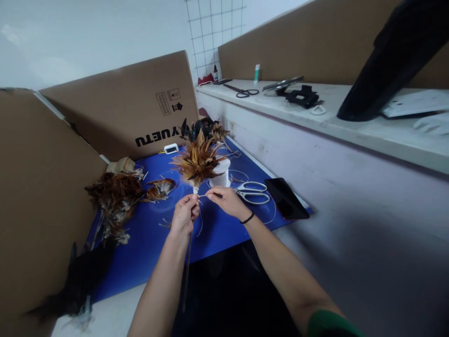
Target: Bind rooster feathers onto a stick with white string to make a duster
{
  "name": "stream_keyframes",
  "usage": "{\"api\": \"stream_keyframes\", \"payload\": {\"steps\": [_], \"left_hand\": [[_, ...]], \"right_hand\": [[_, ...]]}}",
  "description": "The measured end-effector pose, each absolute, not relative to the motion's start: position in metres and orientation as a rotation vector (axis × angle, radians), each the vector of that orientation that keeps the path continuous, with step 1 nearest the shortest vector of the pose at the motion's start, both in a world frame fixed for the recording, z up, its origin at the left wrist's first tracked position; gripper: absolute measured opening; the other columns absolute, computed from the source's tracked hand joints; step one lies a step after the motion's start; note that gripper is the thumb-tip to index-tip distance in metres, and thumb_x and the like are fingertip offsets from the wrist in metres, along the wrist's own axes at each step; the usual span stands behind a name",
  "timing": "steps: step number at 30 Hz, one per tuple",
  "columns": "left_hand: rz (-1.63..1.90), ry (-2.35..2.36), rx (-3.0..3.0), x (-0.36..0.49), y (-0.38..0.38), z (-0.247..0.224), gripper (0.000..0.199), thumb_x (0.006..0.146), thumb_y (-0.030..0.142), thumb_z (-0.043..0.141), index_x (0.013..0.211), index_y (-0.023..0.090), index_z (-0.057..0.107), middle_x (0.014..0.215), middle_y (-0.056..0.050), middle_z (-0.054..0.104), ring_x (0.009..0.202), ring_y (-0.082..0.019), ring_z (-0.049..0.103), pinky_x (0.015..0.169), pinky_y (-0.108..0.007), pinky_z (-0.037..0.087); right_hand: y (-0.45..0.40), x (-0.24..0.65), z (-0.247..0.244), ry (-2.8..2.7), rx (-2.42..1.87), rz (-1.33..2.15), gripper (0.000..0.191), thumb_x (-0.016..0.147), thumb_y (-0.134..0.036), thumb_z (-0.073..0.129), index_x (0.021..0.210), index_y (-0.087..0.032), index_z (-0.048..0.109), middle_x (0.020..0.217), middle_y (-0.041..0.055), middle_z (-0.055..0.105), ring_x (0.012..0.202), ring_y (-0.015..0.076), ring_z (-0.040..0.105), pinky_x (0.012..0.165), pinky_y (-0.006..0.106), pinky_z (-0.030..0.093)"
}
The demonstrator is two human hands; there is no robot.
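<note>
From the head cam, we've got the feather duster (197, 161) standing upright in the middle of the frame, over the blue mat (217, 229). Our left hand (184, 216) is closed around its thin stick just under the white-wrapped base of the feathers, and our right hand (226, 199) is pinching a thin thread, or maybe wire, pulled sideways from that base; it's too fine to tell which. Looks like we're mid-binding, wrapping the feathers onto the stick. The next turn probably needs steady tension and the left hand rotating the stick without the bundle slipping. Just right of our hands lie white-handled scissors (253, 193) and a dark phone (286, 198), with a white spool (221, 174) behind the duster. Loose brown feathers (117, 196) are piled at the left of the mat by the cardboard box (122, 110).
</note>
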State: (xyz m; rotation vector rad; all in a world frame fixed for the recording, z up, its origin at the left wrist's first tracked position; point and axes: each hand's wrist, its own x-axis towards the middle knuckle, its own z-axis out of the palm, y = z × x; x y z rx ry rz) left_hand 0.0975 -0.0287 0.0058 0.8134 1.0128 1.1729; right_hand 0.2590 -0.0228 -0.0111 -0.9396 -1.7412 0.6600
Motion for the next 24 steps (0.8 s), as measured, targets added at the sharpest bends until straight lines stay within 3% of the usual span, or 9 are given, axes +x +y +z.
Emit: {"api": "stream_keyframes", "payload": {"steps": [6, 13, 21, 24], "left_hand": [[1.178, 1.053, 0.804, 0.091, -0.022, -0.002, 0.032, 0.052, 0.030, 0.077, 0.068, 0.012, 0.056, 0.051, 0.005, 0.049, 0.033, -0.001, 0.031, 0.032, -0.014, 0.014], [1.278, 1.021, 0.755, 0.078, -0.023, -0.002, 0.030, 0.054, 0.028, 0.076, 0.065, 0.013, 0.054, 0.051, 0.005, 0.047, 0.034, -0.001, 0.031, 0.032, -0.014, 0.014], [1.320, 0.946, 0.704, 0.062, -0.016, 0.010, 0.022, 0.059, 0.019, 0.073, 0.066, 0.012, 0.053, 0.052, 0.004, 0.049, 0.035, 0.000, 0.033, 0.032, -0.013, 0.017], [1.308, 0.924, 0.664, 0.058, -0.010, 0.007, 0.019, 0.062, 0.016, 0.070, 0.065, 0.012, 0.052, 0.053, 0.004, 0.050, 0.035, 0.000, 0.033, 0.031, -0.013, 0.019]], "right_hand": [[-0.019, 0.264, -0.027, -1.845, -1.065, 0.388, 0.016, 0.086, -0.018, 0.051, 0.085, -0.019, 0.067, 0.080, 0.0025, 0.066, 0.078, 0.0151, 0.060, 0.076, 0.029, 0.043], [-0.030, 0.284, -0.040, -1.671, -1.189, 0.201, 0.019, 0.085, -0.020, 0.052, 0.099, -0.018, 0.065, 0.091, 0.0066, 0.064, 0.089, 0.0190, 0.059, 0.082, 0.033, 0.045], [-0.054, 0.360, -0.047, -1.587, -1.617, -0.154, 0.017, 0.084, -0.019, 0.051, 0.089, -0.016, 0.067, 0.083, 0.0069, 0.065, 0.082, 0.0207, 0.059, 0.077, 0.033, 0.045], [-0.065, 0.377, -0.048, -1.678, -1.802, -0.201, 0.018, 0.083, -0.019, 0.053, 0.094, -0.015, 0.066, 0.085, 0.0084, 0.064, 0.083, 0.0213, 0.058, 0.077, 0.033, 0.045]]}}
